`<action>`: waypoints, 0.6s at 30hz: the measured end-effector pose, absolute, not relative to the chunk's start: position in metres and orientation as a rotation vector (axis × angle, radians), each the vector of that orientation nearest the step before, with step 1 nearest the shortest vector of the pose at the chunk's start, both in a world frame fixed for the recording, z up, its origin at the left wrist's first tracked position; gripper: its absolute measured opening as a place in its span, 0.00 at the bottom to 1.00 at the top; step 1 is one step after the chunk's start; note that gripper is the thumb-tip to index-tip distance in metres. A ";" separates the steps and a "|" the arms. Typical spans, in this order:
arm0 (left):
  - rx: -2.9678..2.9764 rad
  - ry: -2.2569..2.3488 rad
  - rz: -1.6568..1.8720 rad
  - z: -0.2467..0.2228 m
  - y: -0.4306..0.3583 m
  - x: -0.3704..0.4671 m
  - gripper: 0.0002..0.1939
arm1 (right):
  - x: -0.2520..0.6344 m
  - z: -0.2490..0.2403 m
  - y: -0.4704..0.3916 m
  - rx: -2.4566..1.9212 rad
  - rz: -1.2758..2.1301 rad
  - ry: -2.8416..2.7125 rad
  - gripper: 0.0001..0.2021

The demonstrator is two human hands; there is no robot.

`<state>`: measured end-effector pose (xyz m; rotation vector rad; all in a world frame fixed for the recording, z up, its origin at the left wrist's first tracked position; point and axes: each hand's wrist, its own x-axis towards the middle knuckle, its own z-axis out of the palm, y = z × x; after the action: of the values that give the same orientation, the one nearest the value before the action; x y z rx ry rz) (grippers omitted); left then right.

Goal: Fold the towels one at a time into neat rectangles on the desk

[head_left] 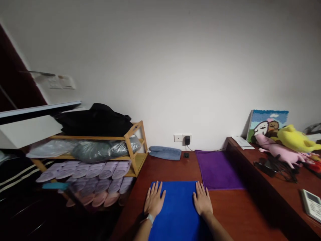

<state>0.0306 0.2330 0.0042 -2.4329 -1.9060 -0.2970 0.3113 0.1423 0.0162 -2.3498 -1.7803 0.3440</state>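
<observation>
A bright blue cloth [178, 211] lies spread flat on the reddish-brown wooden table [240, 211]. My left hand [154, 200] presses on its left edge near the far corner, palm down with fingers stretched out. Over the far right corner rests my right hand [202, 199], also flat with its fingers extended. Neither hand grips anything. A purple cloth [218, 170] lies flat beyond and to the right of the blue one. Near the wall is a folded grey-blue cloth [165, 153].
Left of the table stands a wooden rack [136, 150] with lilac slippers [94, 170] and a black bag [96, 120] on top. A plugged-in adapter [187, 140] trails a cable. On the raised right surface are plush toys [282, 152] and a white calculator-like device [312, 202].
</observation>
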 end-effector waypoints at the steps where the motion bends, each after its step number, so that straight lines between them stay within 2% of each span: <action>1: -2.433 -1.901 -0.298 0.004 0.234 0.031 0.33 | 0.312 0.016 0.143 -2.345 0.348 -1.779 0.34; 18: -2.429 -1.894 -0.235 0.000 0.238 0.033 0.29 | 0.320 0.008 0.143 -2.264 0.404 -1.756 0.33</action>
<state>0.0331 0.2377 0.0005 -2.4292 -1.8942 -0.2348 0.3204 0.1428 0.0078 -2.2639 -1.7561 0.4038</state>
